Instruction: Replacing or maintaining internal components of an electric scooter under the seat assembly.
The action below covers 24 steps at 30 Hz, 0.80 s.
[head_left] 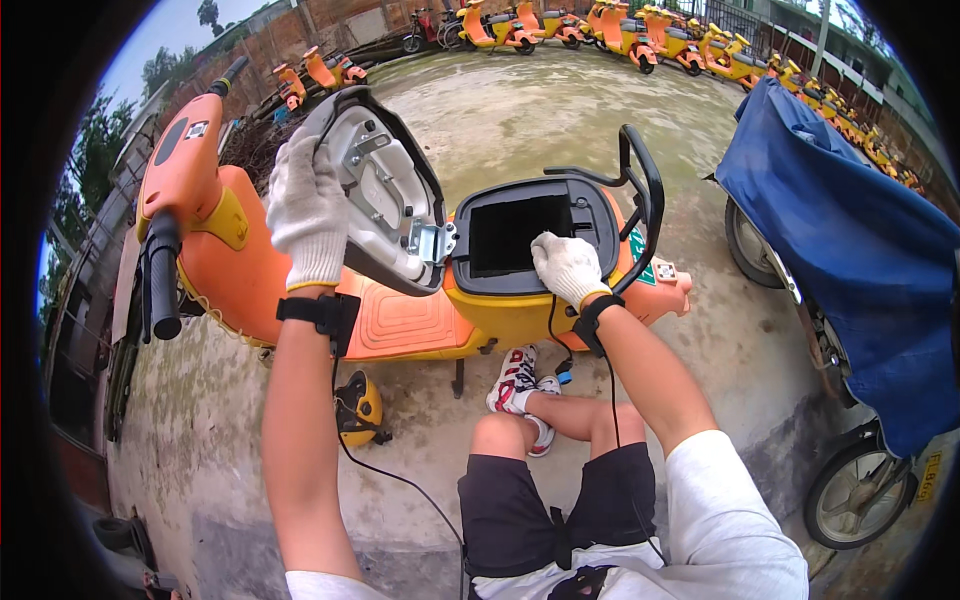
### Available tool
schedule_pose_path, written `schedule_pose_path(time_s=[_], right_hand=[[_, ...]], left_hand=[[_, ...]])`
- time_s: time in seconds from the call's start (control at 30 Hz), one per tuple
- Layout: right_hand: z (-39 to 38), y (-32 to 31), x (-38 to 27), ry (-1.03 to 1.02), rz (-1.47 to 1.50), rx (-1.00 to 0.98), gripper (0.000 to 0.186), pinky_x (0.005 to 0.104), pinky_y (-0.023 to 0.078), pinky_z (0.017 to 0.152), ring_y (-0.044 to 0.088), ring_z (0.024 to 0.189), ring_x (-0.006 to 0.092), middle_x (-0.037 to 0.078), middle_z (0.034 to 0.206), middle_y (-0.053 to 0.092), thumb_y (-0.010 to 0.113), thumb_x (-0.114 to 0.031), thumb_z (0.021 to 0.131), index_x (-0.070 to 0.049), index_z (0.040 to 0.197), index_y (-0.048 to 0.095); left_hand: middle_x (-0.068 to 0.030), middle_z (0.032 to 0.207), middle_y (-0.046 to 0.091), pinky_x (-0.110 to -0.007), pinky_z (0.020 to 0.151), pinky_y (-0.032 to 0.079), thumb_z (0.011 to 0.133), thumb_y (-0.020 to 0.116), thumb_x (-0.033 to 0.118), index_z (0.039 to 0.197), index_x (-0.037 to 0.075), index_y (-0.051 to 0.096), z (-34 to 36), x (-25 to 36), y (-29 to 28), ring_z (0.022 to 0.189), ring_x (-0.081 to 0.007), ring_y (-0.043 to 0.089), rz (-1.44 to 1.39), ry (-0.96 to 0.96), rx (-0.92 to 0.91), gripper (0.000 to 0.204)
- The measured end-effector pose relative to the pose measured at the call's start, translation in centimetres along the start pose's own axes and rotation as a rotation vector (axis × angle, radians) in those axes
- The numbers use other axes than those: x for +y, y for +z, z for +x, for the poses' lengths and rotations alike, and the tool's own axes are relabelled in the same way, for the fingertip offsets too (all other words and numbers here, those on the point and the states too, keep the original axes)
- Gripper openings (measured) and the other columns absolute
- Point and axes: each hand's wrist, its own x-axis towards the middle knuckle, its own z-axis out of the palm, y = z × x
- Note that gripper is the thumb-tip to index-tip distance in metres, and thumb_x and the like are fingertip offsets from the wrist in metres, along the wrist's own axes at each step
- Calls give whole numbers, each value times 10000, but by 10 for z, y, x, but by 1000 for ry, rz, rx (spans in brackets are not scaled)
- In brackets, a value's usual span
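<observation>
Left hand point(305, 215), knit-gloved, left of centre: fingers close together against the left edge of the raised seat point(400, 200); can't tell if clamped. Right hand point(568, 266), also gloved, mid-frame: fingers curled in at the storage box point(500, 286) rim; can't see if they pinch anything. Seat underside: moulded white plastic, shiny metal hinge point(428, 242). Scooter point(400, 312) body orange/yellow.

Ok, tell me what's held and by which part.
The left hand holds the raised seat by its left edge; whether the right hand holds anything cannot be told.
</observation>
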Motion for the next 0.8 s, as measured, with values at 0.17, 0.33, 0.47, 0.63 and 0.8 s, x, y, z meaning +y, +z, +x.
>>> schedule_pose_path(time_s=[0.17,0.33,0.47,0.63,0.8], right_hand=[[-1,-4,-1,72,21,-67,200,433,536,832,698,854,337,134,843,724,652,-313,863,-161,971,723],[0,-1,-1,-32,-125,-61,188,435,526,772,700,751,338,178,741,703,633,-244,824,-83,876,714],[2,0,-4,-17,-167,-117,208,445,517,789,699,758,367,193,768,709,595,-225,825,-73,881,725],[2,0,-4,-27,-183,-166,240,436,502,806,703,779,348,186,778,715,561,-229,841,-66,887,732],[3,-6,-6,-76,-228,-207,266,447,487,806,698,782,348,189,772,710,544,-277,874,-79,850,721]], left_hand=[[-97,1120,714,-285,923,505,1020,521,90,1199,-25,628,-66,44,-48,1021,-144,659,-441,-357,-20,239],[-93,1026,712,-261,887,502,972,620,119,1138,-42,668,-164,100,-73,949,-131,650,-522,-896,-509,236],[-69,945,707,-255,747,521,988,614,219,1118,-38,690,-200,110,-54,833,-115,639,-773,-1364,-645,298],[-59,932,692,-261,669,550,996,604,341,1156,-23,673,-209,110,-30,750,-121,642,-999,-1331,-702,404],[-39,898,673,-225,650,543,995,600,356,1142,-31,683,-195,116,-25,731,-76,626,-808,-1239,-834,422]])
